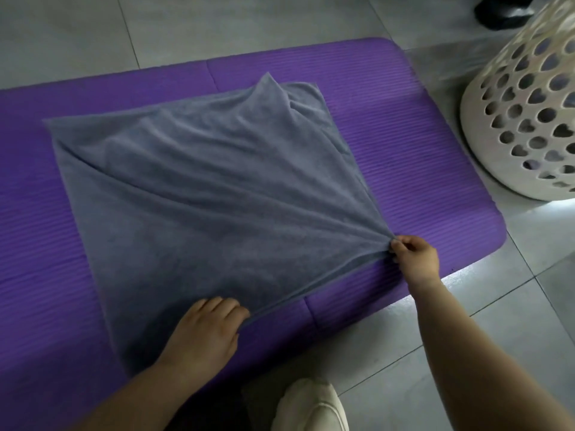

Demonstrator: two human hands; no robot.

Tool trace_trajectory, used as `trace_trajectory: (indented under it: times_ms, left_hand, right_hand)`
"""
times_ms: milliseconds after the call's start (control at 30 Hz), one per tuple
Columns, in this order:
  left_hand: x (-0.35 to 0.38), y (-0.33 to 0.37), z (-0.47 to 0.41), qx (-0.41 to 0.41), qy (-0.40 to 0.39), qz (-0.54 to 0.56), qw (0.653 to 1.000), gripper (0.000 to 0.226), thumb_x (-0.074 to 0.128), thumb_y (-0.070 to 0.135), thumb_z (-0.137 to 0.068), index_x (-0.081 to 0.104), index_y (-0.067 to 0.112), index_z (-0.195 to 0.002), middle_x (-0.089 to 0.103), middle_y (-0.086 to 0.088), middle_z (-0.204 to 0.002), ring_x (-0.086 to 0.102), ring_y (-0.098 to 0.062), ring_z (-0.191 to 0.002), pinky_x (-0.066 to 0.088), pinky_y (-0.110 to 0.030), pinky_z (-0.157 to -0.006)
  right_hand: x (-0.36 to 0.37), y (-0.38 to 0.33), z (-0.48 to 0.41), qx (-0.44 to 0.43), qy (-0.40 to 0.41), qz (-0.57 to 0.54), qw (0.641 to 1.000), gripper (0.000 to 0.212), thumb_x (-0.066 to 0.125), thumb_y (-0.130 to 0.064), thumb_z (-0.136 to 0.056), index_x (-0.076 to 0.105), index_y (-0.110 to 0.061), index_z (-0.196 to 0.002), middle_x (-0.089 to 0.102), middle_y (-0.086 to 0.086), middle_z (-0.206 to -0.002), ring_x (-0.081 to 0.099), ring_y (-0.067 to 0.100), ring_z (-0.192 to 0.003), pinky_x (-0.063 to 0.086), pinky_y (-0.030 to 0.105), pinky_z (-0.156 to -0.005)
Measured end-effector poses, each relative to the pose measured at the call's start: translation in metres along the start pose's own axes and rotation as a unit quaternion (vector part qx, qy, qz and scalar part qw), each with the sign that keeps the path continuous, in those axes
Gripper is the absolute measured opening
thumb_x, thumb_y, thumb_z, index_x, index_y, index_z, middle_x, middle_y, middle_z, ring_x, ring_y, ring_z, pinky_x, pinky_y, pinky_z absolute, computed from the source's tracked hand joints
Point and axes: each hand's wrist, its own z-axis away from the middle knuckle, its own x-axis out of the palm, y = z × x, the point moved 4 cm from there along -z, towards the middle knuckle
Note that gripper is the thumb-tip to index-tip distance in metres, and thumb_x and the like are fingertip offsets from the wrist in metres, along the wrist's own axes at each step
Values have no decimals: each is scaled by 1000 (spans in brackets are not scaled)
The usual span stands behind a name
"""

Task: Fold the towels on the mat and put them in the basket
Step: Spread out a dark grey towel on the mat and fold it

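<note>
Right grip (pixel 413 256) pinches grey towel (pixel 202 188) corner at 4 o'clock; left grip (pixel 202 331) clamped on near edge, 6 o'clock. Towel on purple mat (pixel 404 119); basket (pixel 522 119) 2 o'clock.

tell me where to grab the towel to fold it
By its near edge, from the person's side: the right hand pinches the near right corner and the left hand holds that edge further left. The towel lies spread on the mat, so this edge probably lifts freely.

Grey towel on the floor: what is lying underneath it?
The purple mat shows on every side of the grey towel, so it lies on that. Anything else beneath is covered.
</note>
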Motion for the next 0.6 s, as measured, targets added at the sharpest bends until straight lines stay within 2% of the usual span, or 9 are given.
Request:
trace_trajectory:
  times_ms: [100,167,267,333,367,433,500,533,600]
  left_hand:
    - [8,-8,14,-13,-38,-8,999,80,90,28,-20,46,23,-87,62,7,-69,50,-7,-68,38,-16,-63]
    - [4,-13,16,-23,-42,-17,999,79,91,31,-18,51,22,-85,62,6,-68,59,-9,-59,47,-17,-54]
    - [0,-20,20,-35,-7,-22,999,51,89,25,-32,61,19,-74,61,5,-63,60,-12,-50,47,-18,-51]
    - [0,-24,25,-25,17,-29,999,21,63,20,-58,54,22,-77,60,7,-59,57,-11,-48,38,-18,-59]
    - [-2,-25,27,-20,21,-30,999,16,52,17,-60,52,22,-75,59,7,-57,56,-11,-47,36,-20,-61]
    - [-6,-28,29,-27,15,-39,999,21,66,9,-49,59,19,-65,57,7,-54,54,-11,-44,40,-17,-52]
    - [-14,-33,28,-53,8,-45,998,37,81,1,-31,62,16,-60,57,5,-54,54,-12,-42,43,-19,-44]
    - [-19,-36,28,-64,14,-46,997,38,80,1,-34,61,15,-63,57,3,-57,54,-13,-41,42,-20,-40]
    - [-30,-43,24,-82,35,-47,995,20,58,6,-60,52,15,-78,52,1,-72,53,-16,-39,35,-19,-32]
  right_hand:
    - [1,1,-1,-4,-7,16,1000,6,53,-4,-88,58,-6,-89,54,-1,-59,52,-6,-42,37,7,-44]
    - [0,1,4,-14,10,24,1000,6,53,-2,-87,54,-5,-92,55,8,-74,55,9,-64,36,14,-50]
    - [1,2,14,-30,15,57,998,11,51,-2,-88,44,-10,-91,53,12,-90,53,28,-89,34,25,-73]
    - [4,1,19,-44,16,137,989,5,49,-4,-88,49,-5,-93,57,20,-98,54,35,-99,38,35,-79]
    - [4,-3,22,-73,41,183,980,11,49,-2,-87,54,0,-96,56,24,-104,52,38,-101,39,38,-80]
    - [8,-13,29,-182,79,239,951,17,48,5,-80,61,9,-91,56,30,-99,55,45,-90,46,43,-72]
    - [15,-15,35,-283,55,281,915,25,43,-4,-72,65,8,-76,61,26,-77,61,43,-66,51,42,-52]
    - [18,-12,35,-313,28,309,897,31,40,-12,-70,66,6,-73,62,23,-72,62,41,-61,51,41,-47]
    - [17,-10,36,-323,-37,343,881,38,43,-24,-70,66,6,-77,65,23,-76,64,39,-65,54,43,-54]
